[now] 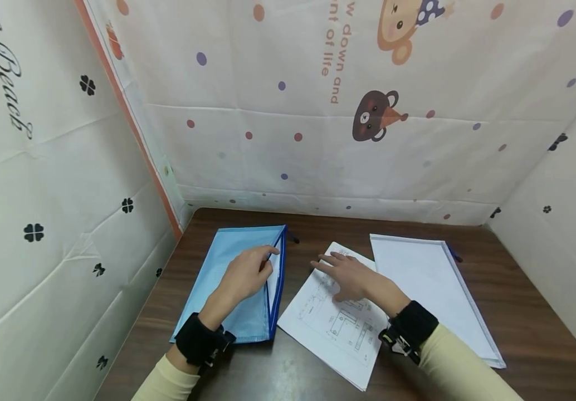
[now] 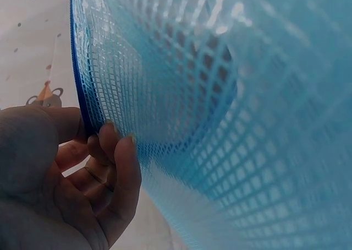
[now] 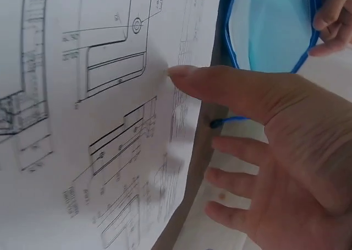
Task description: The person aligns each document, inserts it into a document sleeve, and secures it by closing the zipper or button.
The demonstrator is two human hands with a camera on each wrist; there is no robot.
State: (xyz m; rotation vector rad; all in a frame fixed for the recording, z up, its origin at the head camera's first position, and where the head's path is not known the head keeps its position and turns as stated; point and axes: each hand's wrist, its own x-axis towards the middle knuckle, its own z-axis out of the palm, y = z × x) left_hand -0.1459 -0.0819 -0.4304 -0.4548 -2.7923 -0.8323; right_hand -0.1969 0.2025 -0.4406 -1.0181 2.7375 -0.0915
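A light blue mesh zipper pouch (image 1: 238,239) with a dark blue zipper edge lies on the left, its mouth gaping with white inside. My left hand (image 1: 243,275) pinches the zipper edge of its top layer; in the left wrist view the fingers (image 2: 127,167) curl at the mesh (image 2: 181,112). To the right, my right hand (image 1: 353,277) spreads its fingers over a stack of printed papers (image 1: 335,340) bearing technical line drawings. Seen from the right wrist, the thumb (image 3: 220,85) is near the drawing sheet (image 3: 110,123). Whether it touches is unclear.
A white flat pouch or folder (image 1: 428,289) with a raised rim and a dark blue pull lies at the right, partly under the papers. Patterned white cloth walls (image 1: 308,156) enclose the brown wooden table (image 1: 508,289) at the back and sides.
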